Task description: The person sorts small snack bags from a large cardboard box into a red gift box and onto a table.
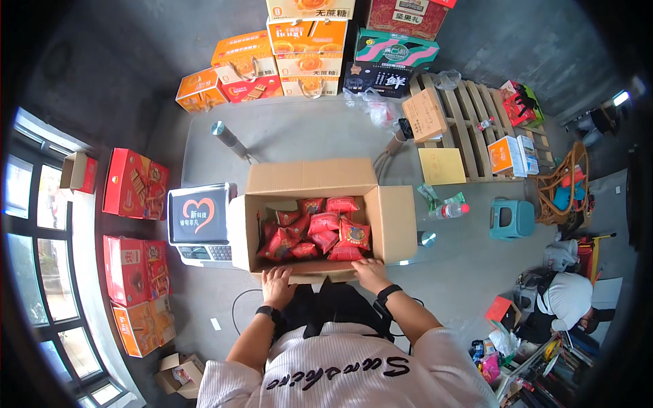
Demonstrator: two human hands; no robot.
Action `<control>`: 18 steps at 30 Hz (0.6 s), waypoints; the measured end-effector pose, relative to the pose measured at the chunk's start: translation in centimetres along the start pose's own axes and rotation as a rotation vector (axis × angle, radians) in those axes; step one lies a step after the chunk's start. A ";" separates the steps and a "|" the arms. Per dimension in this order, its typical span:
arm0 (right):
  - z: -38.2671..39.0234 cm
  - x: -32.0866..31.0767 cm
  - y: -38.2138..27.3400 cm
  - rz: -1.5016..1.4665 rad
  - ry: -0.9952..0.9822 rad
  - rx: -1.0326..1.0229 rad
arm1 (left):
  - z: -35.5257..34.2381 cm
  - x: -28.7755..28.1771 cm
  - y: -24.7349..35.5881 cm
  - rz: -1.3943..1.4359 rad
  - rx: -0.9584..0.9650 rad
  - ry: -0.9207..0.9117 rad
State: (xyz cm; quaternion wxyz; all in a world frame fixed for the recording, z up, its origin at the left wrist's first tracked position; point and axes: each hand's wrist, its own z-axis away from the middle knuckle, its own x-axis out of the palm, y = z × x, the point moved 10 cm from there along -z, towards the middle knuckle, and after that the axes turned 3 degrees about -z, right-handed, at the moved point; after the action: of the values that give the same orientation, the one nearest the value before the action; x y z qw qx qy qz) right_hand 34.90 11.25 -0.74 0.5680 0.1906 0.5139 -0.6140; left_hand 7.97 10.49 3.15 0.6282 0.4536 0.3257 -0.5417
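Note:
An open cardboard box (311, 175) stands in front of me on a glass-topped table, its flaps folded outward. Inside lie several red sealed packets (324, 222), loosely heaped. My left hand (277, 287) rests on the near flap towards its left end, fingers spread and stretched out. At the right end of that near side, my right hand (372, 275) lays its extended fingers over the edge. Neither hand touches a packet. Both wrists wear dark bands.
A digital scale (198, 216) with a dark plate adjoins the box's left flap. To the right are a plastic bottle (454, 210), a yellow sheet (442, 166) and a teal stool (511, 219). Gift cartons (309, 64) are stacked beyond. Another person (568, 299) bends at the lower right.

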 end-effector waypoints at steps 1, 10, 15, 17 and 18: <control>0.1 -0.4 0.3 -0.015 0.039 0.008 | -0.1 0.2 -0.5 0.039 0.043 -0.032; -0.3 -0.9 2.0 0.071 0.067 0.194 | -4.1 -1.5 -3.3 0.489 0.198 -0.152; -1.6 3.1 0.3 -0.124 -0.095 0.292 | -8.2 -1.5 -3.4 0.341 0.312 -0.040; -3.1 3.5 -3.4 -0.154 -0.138 0.185 | -8.9 1.7 -7.5 0.350 0.124 -0.107; -3.1 2.3 -5.3 -0.121 -0.147 0.178 | -9.4 3.9 -8.6 0.319 0.110 -0.199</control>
State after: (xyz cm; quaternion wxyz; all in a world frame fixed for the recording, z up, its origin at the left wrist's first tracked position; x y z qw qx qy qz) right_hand 28.40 11.77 -1.66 0.5468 0.1635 0.4250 -0.7026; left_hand 1.13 17.60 -5.79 0.7095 0.4773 0.1559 -0.4944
